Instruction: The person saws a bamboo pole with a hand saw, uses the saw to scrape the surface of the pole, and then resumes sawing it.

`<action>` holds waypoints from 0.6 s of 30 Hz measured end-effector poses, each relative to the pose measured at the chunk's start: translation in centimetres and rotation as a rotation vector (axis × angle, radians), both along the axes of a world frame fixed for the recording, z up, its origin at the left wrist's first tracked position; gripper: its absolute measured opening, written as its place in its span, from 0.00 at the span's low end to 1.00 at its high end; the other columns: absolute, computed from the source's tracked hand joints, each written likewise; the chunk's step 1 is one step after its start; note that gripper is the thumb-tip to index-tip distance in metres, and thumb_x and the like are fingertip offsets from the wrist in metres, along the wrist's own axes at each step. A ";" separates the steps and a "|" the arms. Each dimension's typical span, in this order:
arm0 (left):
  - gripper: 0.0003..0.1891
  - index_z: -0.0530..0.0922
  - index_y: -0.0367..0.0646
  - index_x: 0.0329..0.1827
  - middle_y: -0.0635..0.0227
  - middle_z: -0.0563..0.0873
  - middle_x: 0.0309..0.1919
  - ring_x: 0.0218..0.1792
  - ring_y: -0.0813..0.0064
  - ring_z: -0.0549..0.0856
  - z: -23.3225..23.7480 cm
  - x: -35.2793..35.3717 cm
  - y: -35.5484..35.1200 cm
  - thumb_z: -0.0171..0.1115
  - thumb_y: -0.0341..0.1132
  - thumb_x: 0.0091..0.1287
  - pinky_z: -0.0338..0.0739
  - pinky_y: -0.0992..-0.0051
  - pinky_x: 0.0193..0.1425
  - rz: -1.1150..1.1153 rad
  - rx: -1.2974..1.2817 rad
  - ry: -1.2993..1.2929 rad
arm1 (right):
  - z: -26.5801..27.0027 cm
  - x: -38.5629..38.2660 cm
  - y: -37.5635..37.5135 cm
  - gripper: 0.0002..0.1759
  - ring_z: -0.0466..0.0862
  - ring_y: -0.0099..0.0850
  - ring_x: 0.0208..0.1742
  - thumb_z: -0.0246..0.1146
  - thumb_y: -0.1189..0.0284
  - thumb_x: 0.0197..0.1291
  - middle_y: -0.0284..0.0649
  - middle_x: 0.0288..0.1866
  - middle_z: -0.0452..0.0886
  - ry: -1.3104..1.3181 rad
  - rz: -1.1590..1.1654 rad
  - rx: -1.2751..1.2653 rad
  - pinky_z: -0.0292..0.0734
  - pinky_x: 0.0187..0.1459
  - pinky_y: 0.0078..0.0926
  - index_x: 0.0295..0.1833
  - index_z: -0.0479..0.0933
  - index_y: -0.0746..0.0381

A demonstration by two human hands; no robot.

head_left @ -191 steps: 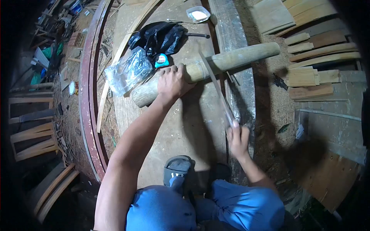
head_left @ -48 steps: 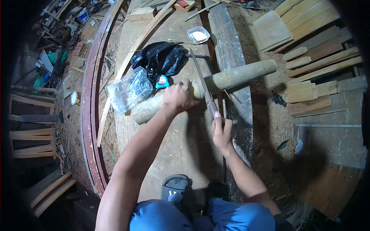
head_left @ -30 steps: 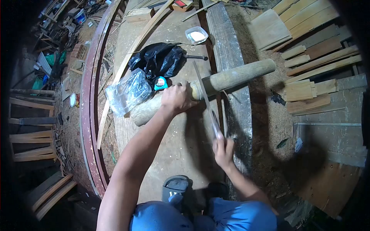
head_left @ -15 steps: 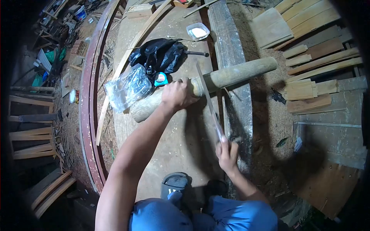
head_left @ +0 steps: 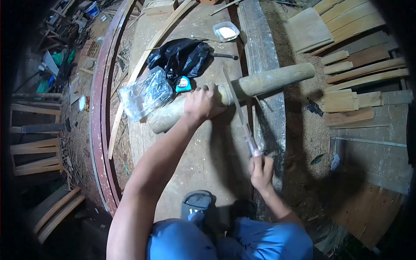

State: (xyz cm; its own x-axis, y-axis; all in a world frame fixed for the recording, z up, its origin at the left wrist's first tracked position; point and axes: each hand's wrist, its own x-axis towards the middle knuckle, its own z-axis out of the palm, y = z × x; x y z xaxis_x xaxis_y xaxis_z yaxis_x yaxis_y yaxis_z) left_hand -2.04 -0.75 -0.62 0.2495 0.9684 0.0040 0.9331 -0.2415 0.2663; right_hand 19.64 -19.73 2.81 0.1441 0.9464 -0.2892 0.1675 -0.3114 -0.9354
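Observation:
A thick round wooden pole [head_left: 273, 81] lies slantwise across the bench board [head_left: 190, 162] and the weathered plank at its right. My left hand [head_left: 201, 103] is wrapped over the pole near its middle, just left of a pale ring-like groove. My right hand [head_left: 261, 170] grips the handle of a handsaw [head_left: 237, 104]. The blade crosses the pole beside that groove, its tip pointing up and away from me. Whether the teeth are in the wood is hard to tell.
Behind the pole lie a black plastic bag [head_left: 180, 58], a clear plastic bag [head_left: 145, 95], a teal tape measure [head_left: 183, 84], a hammer-like tool [head_left: 224, 56] and a clear tub [head_left: 226, 31]. Boards [head_left: 340, 102] are laid out at the right; a long reddish beam [head_left: 100, 99] runs along the left.
My right hand and the saw have moved slightly toward me and to the right. My left hand still holds the pole. The whole view has shifted a little.

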 end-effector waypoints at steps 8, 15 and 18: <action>0.37 0.78 0.41 0.52 0.51 0.89 0.39 0.41 0.51 0.90 0.5 0.5 -0.2 0.75 0.65 0.52 0.85 0.55 0.44 0.005 -0.039 0.008 | -1.9 -2.3 6.3 0.34 0.66 0.21 0.15 0.53 0.52 0.79 0.27 0.13 0.66 -0.073 0.041 0.106 0.56 0.20 0.28 0.17 0.67 0.60; 0.36 0.78 0.41 0.49 0.50 0.89 0.39 0.40 0.51 0.91 -0.9 0.6 -0.6 0.75 0.64 0.52 0.85 0.54 0.43 0.009 0.060 -0.011 | 0.1 0.6 2.3 0.35 0.68 0.22 0.15 0.54 0.53 0.78 0.28 0.12 0.68 -0.007 0.070 0.003 0.58 0.21 0.31 0.17 0.69 0.62; 0.38 0.77 0.39 0.53 0.49 0.89 0.39 0.40 0.50 0.90 -0.2 0.6 -0.8 0.76 0.62 0.51 0.85 0.54 0.43 0.007 0.033 0.002 | -0.7 -1.9 8.1 0.35 0.65 0.19 0.15 0.54 0.50 0.78 0.26 0.13 0.66 -0.147 0.029 0.122 0.55 0.21 0.27 0.17 0.67 0.58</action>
State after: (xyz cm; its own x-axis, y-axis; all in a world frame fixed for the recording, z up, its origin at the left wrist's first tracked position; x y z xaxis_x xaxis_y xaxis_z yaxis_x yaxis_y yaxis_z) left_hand -1.43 -1.59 -0.78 0.2432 0.9693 0.0357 0.9354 -0.2441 0.2559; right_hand 17.72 -11.61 2.14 0.1480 0.9776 -0.1496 0.3124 -0.1897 -0.9308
